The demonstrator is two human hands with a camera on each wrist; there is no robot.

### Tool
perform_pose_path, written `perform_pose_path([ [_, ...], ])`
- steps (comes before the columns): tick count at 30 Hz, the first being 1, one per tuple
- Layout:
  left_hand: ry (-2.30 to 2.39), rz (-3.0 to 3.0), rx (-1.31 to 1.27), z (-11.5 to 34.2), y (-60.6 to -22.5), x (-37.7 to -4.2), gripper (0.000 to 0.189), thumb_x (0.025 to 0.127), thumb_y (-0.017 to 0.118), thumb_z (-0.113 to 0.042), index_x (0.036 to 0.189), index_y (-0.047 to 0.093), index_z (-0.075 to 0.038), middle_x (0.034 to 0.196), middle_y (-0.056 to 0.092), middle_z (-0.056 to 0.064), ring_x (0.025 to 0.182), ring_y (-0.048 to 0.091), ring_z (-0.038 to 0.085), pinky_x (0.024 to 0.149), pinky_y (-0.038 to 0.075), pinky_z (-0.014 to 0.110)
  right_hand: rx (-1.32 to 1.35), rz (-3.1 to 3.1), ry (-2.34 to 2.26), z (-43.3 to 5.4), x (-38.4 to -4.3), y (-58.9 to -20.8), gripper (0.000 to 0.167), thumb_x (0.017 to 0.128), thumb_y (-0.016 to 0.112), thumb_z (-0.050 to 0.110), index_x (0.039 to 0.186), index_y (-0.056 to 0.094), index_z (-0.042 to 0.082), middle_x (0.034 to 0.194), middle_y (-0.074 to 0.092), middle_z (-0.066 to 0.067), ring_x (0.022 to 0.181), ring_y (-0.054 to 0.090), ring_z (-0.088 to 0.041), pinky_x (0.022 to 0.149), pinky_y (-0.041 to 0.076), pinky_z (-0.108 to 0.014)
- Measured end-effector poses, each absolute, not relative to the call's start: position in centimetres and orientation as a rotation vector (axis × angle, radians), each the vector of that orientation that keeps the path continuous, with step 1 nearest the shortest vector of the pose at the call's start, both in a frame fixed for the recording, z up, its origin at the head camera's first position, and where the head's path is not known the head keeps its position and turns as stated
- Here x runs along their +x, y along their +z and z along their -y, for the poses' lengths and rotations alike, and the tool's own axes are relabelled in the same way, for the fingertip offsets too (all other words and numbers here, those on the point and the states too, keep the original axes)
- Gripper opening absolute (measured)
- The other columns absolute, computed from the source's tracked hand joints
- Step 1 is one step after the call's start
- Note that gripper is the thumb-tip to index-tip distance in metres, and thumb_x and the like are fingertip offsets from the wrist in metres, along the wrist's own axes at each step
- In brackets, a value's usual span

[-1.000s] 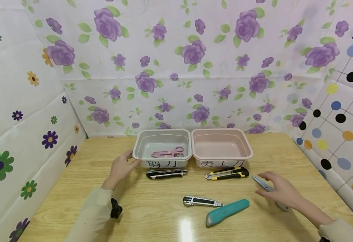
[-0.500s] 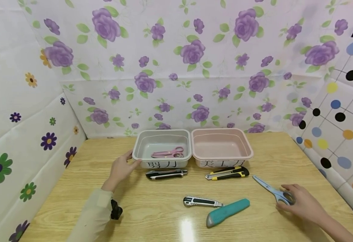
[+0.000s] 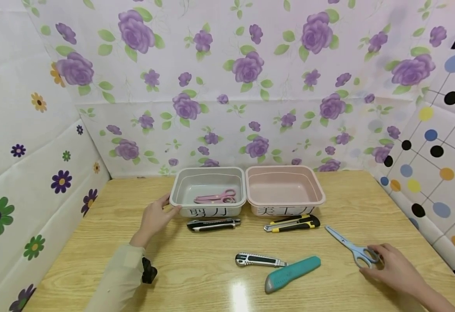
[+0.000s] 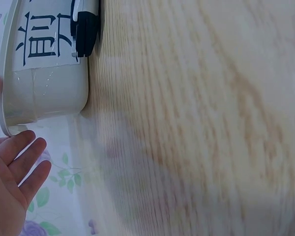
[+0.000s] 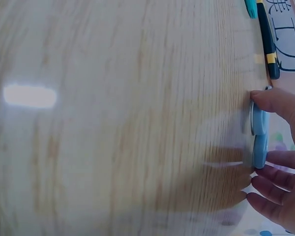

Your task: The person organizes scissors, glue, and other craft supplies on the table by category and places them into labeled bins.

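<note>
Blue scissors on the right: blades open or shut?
Shut. In the head view, the blue scissors show their blades together as one narrow strip, ending in a single tip.

Gap L of blue scissors (image 3: 354, 248), then teal cutter (image 3: 292, 274) in way

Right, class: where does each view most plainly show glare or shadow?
Head: bright glare low on the table; left wrist: broad soft shadow on the table near the left hand; right wrist: oblong glare at left, shadow beside the right hand.
</note>
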State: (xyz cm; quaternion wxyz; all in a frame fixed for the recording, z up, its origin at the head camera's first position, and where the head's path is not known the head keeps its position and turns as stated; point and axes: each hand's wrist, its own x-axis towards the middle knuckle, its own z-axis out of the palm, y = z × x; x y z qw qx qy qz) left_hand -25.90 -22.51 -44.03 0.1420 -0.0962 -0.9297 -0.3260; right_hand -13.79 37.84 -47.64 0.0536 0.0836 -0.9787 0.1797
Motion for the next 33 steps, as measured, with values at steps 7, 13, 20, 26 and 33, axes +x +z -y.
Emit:
perform_pose_path([
  [7, -0.932, 2.681, -0.277, 22.51, -44.10, -25.97, 0.060, 0.083, 0.065, -0.033, 0.128, 0.048, 0.003, 0.111, 0.062, 0.018, 0.103, 0.057, 0.040, 0.072, 0.047, 0.046, 0.204, 2.971, 0.563, -37.73, -14.05, -47.88, 0.068, 0.060, 0.081, 0.041, 0.101, 0.061, -0.009, 0.082, 0.053, -0.005, 0.068, 0.044, -0.011, 0.054, 0.038, -0.023],
  [13, -0.939, 2.677, -0.279, 22.48, -44.03, -25.85, 0.060, 0.083, 0.065, -0.034, 0.128, 0.049, 0.002, 0.111, 0.062, 0.018, 0.103, 0.057, 0.040, 0.076, 0.047, 0.050, 0.193, 2.942, 0.550, -37.51, -14.17, -47.84, 0.065, 0.057, 0.083, 0.040, 0.097, 0.062, -0.007, 0.079, 0.052, -0.003, 0.064, 0.041, -0.008, 0.052, 0.036, -0.022],
  [20, -0.960, 2.678, -0.288, 22.46, -43.86, -25.82, 0.060, 0.083, 0.065, -0.034, 0.128, 0.049, 0.001, 0.112, 0.061, 0.018, 0.104, 0.056, 0.039, 0.081, 0.045, 0.054, 0.180, 2.918, 0.553, -37.26, -14.21, -47.81, 0.065, 0.055, 0.083, 0.042, 0.098, 0.063, -0.004, 0.079, 0.049, -0.002, 0.063, 0.039, -0.007, 0.051, 0.034, -0.021],
  [26, -0.946, 2.682, -0.291, 22.56, -44.00, -25.90, 0.062, 0.083, 0.064, -0.036, 0.129, 0.048, 0.001, 0.112, 0.062, 0.017, 0.104, 0.057, 0.039, 0.079, 0.046, 0.053, 0.187, 2.907, 0.543, -37.12, -14.21, -47.41, 0.064, 0.055, 0.083, 0.041, 0.097, 0.063, -0.002, 0.081, 0.050, -0.002, 0.063, 0.038, -0.008, 0.051, 0.033, -0.021],
  [33, -0.945, 2.687, -0.297, 22.57, -44.03, -25.91, 0.062, 0.083, 0.063, -0.038, 0.129, 0.048, 0.001, 0.113, 0.061, 0.016, 0.105, 0.056, 0.039, 0.080, 0.046, 0.053, 0.256, 2.864, 0.527, -37.03, -14.28, -46.92, 0.063, 0.054, 0.084, 0.039, 0.097, 0.064, -0.002, 0.082, 0.050, -0.001, 0.064, 0.039, -0.005, 0.051, 0.034, -0.021],
])
